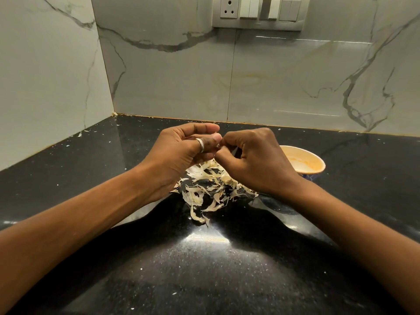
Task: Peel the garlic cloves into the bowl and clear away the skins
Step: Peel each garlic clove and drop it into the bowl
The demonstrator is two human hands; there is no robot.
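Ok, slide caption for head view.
Left hand and right hand peel garlic clove over pale skins on black counter beside cream bowl.

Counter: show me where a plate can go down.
Free: near counter, this side of the skins; left stretch, out to the side wall. Crowded: centre, where left hand and right hand pinch a clove over the skins, bowl just right.

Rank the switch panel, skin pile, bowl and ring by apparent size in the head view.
Largest first:
1. skin pile
2. switch panel, cut by the frame's top, so close
3. bowl, partly behind the right hand
4. ring
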